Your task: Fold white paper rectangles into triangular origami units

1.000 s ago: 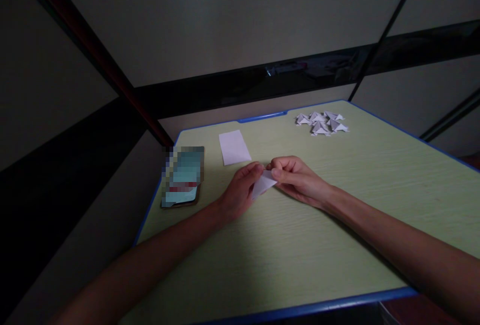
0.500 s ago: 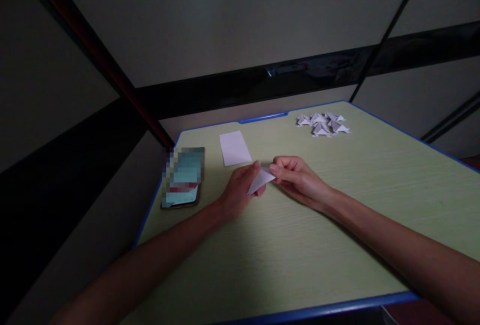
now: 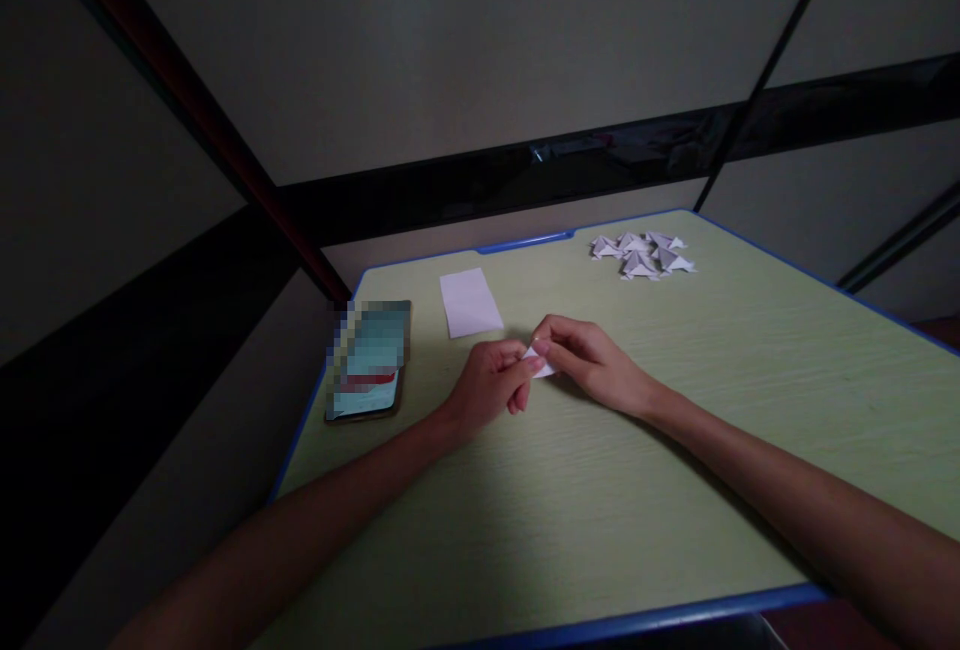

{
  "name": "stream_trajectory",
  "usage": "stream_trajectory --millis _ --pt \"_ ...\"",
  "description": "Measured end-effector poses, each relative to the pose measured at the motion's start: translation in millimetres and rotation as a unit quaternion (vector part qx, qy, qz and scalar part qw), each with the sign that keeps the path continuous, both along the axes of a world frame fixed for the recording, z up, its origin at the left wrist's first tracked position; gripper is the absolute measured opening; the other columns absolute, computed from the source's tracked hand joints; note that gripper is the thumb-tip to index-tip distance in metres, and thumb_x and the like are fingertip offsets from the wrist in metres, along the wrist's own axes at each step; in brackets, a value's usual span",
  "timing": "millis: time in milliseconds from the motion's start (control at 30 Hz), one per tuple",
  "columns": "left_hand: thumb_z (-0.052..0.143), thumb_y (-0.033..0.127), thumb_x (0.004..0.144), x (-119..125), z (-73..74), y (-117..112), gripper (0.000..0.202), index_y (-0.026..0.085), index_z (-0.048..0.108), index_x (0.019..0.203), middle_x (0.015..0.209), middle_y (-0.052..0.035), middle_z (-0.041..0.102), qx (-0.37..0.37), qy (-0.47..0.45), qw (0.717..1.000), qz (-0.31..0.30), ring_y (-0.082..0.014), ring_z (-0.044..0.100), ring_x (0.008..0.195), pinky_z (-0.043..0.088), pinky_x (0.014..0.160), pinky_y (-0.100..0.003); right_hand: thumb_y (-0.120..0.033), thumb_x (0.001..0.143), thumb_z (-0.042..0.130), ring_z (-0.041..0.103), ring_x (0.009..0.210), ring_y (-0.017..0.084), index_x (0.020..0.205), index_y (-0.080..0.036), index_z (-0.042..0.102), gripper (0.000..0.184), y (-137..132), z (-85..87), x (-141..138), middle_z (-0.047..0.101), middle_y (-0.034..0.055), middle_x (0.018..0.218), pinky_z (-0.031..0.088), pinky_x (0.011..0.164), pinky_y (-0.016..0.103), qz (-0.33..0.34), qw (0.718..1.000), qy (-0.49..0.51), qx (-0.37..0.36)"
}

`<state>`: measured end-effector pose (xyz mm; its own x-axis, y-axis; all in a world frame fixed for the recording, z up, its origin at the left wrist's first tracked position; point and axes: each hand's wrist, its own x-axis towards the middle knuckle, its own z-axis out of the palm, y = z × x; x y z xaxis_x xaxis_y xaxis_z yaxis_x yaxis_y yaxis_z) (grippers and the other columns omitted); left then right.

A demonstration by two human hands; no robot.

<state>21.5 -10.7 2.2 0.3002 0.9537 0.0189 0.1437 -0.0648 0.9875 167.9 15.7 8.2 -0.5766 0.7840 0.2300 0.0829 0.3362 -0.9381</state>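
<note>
Both my hands meet over the middle of a pale green desk [image 3: 675,450] with a blue rim. My left hand [image 3: 491,385] and my right hand [image 3: 589,360] pinch a small folded piece of white paper [image 3: 538,362] between their fingertips. Only a small corner of the paper shows between the fingers. A flat white paper sheet [image 3: 470,301] lies just beyond my left hand.
A phone [image 3: 367,360] lies face up at the desk's left edge. A pile of several folded white paper pieces [image 3: 643,254] sits at the far right of the desk. Dark rails and a wall stand behind the desk.
The white paper showed as a larger triangle between my hands; now my fingers have closed in and folded it smaller, so little of it shows.
</note>
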Motion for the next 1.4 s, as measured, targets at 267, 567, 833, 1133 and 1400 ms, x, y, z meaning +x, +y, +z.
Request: stream_trajectory --millis 267,567,833,1133,1400 --pt "0.055 0.039 0.066 4 5.1 -4 0.031 0.014 0.048 0.048 0.028 0.0064 0.042 -0.042 0.024 0.997 0.06 -0.0036 0.032 0.023 0.023 0.028 -0.016 -0.025 0.077 0.043 0.032 0.05 0.008 0.061 -0.016 0.043 0.019 -4 3.9 -2 0.037 -0.0041 0.053 0.025 0.047 0.022 -0.068 0.995 -0.036 0.067" --pt "0.047 0.03 0.073 3 0.4 -1 0.034 0.012 0.05 0.045 0.035 0.0029 0.048 -0.005 -0.044 0.995 0.095 -0.004 0.04 0.03 0.03 0.034 -0.016 -0.033 0.072 0.05 0.033 0.048 0.007 0.064 -0.012 0.052 0.022 5 -2.5 -5 0.041 -0.0036 0.051 0.024 0.047 0.023 -0.109 0.992 0.042 -0.04" --pt "0.051 0.023 0.07 0 -1.7 4 0.018 0.012 0.051 0.056 0.048 0.0002 0.058 -0.019 -0.082 0.987 0.134 -0.0076 0.052 0.041 0.04 0.044 -0.019 -0.03 0.071 0.052 0.027 0.046 0.006 0.066 -0.014 0.049 0.018 11 -3.3 1 0.037 -0.0056 0.051 0.018 0.045 0.023 -0.098 0.992 0.039 -0.065" --pt "0.051 0.03 0.07 -5 -1.5 2 0.025 0.014 0.048 0.05 0.033 0.004 0.047 -0.004 -0.061 0.993 0.102 -0.0051 0.04 0.03 0.03 0.036 -0.017 -0.033 0.067 0.057 0.023 0.042 0.004 0.067 -0.012 0.053 0.021 12 -3.9 2 0.037 -0.0062 0.047 0.012 0.042 0.023 -0.106 0.983 0.079 -0.13" --pt "0.043 0.03 0.074 -4 -0.9 4 0.025 0.014 0.046 0.056 0.045 0.0031 0.048 0.022 -0.007 0.998 0.055 -0.006 0.04 0.04 0.029 0.04 -0.018 -0.033 0.067 0.059 0.02 0.039 0.003 0.055 -0.013 0.048 0.025 2 2.1 -1 0.03 -0.0087 0.041 0.011 0.041 0.022 -0.022 0.99 0.023 -0.139"
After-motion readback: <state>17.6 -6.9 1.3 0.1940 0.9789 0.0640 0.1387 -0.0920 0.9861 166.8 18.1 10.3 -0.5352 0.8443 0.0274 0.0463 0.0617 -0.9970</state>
